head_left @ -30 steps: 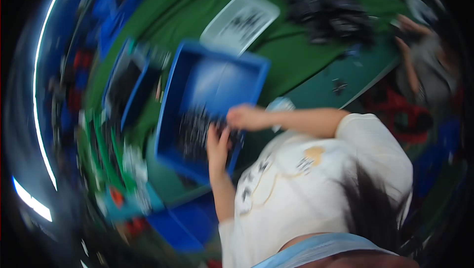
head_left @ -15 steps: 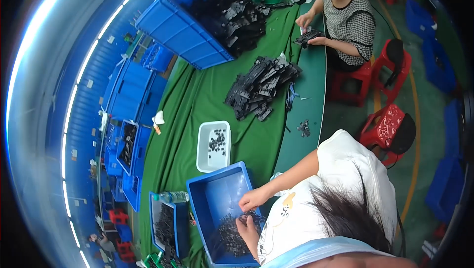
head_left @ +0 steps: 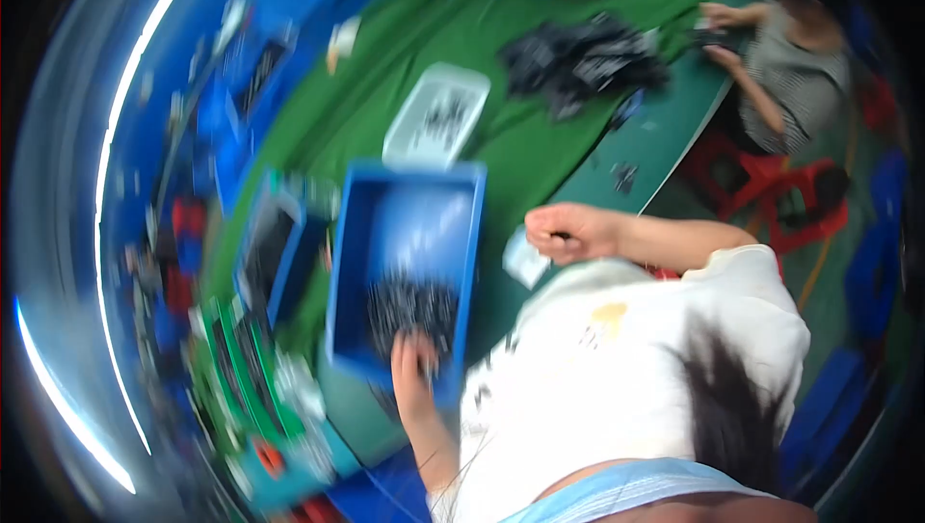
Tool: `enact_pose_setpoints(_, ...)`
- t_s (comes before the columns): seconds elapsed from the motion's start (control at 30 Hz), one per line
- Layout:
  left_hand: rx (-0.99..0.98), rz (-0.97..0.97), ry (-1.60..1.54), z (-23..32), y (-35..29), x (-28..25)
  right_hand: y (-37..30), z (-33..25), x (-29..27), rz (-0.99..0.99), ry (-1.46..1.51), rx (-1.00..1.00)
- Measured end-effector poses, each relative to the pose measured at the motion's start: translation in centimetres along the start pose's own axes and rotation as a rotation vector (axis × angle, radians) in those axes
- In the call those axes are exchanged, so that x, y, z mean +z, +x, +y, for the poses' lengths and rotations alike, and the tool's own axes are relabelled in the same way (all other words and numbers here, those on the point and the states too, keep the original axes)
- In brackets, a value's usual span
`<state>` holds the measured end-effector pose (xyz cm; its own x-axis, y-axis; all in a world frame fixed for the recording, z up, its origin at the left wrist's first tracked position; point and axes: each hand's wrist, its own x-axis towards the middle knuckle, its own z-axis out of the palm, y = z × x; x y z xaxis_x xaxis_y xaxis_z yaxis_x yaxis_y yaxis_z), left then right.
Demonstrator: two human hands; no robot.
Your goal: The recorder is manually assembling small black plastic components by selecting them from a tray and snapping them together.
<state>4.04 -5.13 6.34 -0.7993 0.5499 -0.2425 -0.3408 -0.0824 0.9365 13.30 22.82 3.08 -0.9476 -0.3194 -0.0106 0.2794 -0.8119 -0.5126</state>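
A deep blue bin [head_left: 407,173] holds a heap of small thin black parts [head_left: 409,306] at its near end. My left hand [head_left: 412,354] is over the near edge of that heap, its fingertips among the parts; motion smears them, so their grip is unclear. Raised to the right, outside the bin, my right hand [head_left: 570,234] has its fingers curled closed. A dark spot shows within the curl, too blurred to name. Beneath this hand lies a whitish sheet or bag [head_left: 525,261], beside my shirt.
Beyond the bin stands a white tray [head_left: 400,137] with small black pieces. A black pile [head_left: 583,60] lies on the green cloth [head_left: 525,133]. At left are a narrow blue bin [head_left: 294,253] and green racks [head_left: 231,369]. A co-worker [head_left: 795,70] sits far right near red stools [head_left: 805,205].
The whole view has swung and blurred. My hands, close together over the bin before, have parted: the right has drawn away rightward out of the bin, the left is at the black heap.
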Motion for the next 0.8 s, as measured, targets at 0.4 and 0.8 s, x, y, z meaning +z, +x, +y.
enact_pose_setpoints(0.4, 0.053, -0.009, 0.831, -2.8, 2.3, 4.6, 6.6, 5.2, 2.8, 0.088, -0.781, 0.221)
enact_pose_setpoints(0.8, -0.037, 0.255, 0.428, -2.7, 1.8, 2.8, 5.9, 3.5, 2.3, -0.017, -0.47, 0.658)
